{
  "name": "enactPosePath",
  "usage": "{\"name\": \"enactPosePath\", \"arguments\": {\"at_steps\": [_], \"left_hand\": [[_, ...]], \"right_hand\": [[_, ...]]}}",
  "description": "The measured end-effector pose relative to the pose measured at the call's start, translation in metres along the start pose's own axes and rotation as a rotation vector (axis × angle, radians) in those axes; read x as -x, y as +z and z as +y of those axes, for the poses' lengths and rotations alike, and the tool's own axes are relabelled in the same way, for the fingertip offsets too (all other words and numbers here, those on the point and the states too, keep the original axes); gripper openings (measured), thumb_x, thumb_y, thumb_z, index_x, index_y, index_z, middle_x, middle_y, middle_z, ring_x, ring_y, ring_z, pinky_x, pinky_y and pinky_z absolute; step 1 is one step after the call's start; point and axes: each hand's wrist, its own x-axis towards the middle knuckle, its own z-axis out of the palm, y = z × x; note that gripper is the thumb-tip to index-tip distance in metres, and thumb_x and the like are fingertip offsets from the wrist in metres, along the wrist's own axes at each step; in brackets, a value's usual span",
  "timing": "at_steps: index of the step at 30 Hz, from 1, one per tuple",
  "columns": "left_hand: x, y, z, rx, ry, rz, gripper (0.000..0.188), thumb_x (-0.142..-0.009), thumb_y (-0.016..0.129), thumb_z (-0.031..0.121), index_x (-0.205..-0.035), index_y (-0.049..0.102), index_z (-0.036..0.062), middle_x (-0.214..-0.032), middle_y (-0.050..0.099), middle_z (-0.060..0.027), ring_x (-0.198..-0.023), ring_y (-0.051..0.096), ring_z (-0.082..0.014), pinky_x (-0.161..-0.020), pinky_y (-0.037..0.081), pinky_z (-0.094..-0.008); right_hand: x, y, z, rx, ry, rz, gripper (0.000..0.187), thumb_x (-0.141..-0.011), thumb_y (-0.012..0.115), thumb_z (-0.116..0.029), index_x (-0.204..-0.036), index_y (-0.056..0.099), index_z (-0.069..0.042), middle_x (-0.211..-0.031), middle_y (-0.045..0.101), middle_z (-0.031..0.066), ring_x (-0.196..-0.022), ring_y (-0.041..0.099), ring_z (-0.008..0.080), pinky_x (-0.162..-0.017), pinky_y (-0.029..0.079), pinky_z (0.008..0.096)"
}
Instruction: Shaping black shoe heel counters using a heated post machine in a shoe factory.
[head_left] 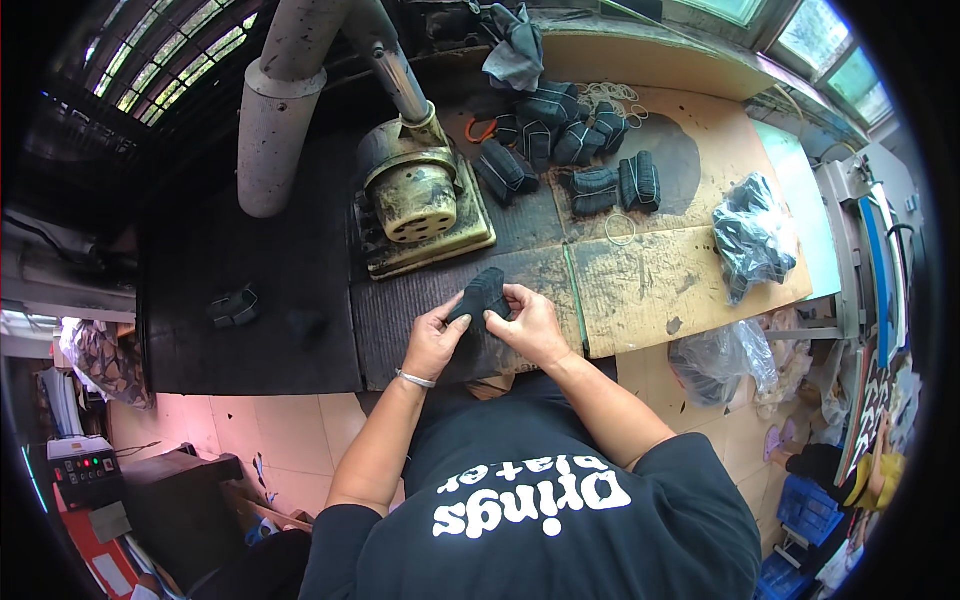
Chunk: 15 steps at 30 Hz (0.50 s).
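Note:
Both my hands hold a small stack of black rubbery pieces [481, 293] just above the dark, grimy workbench [300, 260]. My left hand [436, 338] grips the stack's lower left side, thumb on top; a thin bracelet circles that wrist. My right hand [524, 320] pinches the stack's right edge with its fingertips. Behind the stack stands a worn yellowish machine base [420, 200] with a metal column rising from it.
Several banded bundles of black pieces [560, 140] lie on cardboard [660, 270] at the back right, with loose rubber bands [610, 95] and a plastic bag of black pieces [752, 240]. A thick grey pipe [280, 110] stands back left. Another bundle [233, 306] lies far left.

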Motion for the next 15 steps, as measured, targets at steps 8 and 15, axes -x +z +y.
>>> {"name": "enactPosePath", "arguments": {"at_steps": [8, 15], "left_hand": [[0.015, -0.014, 0.012, 0.47, -0.207, -0.112, 0.031, -0.094, 0.059, 0.011, -0.121, 0.058, -0.0045, -0.117, 0.065, -0.011, -0.107, 0.063, -0.0173, -0.098, 0.049, -0.0314], [0.026, -0.025, 0.005, 0.711, -0.156, -0.159, 0.034, -0.096, 0.055, 0.012, -0.124, 0.053, -0.0067, -0.125, 0.061, -0.0154, -0.118, 0.058, -0.0253, -0.106, 0.045, -0.0402]], "right_hand": [[-0.016, -0.023, -0.014, -0.763, 0.377, -0.498, 0.034, -0.079, 0.079, -0.018, -0.105, 0.067, 0.0, -0.098, 0.069, 0.0054, -0.084, 0.062, 0.0108, -0.081, 0.049, 0.0256], [-0.028, -0.014, 0.003, -0.839, 0.483, -0.598, 0.034, -0.086, 0.074, -0.023, -0.112, 0.065, -0.004, -0.095, 0.069, -0.0006, -0.083, 0.061, 0.0061, -0.076, 0.048, 0.0214]]}}
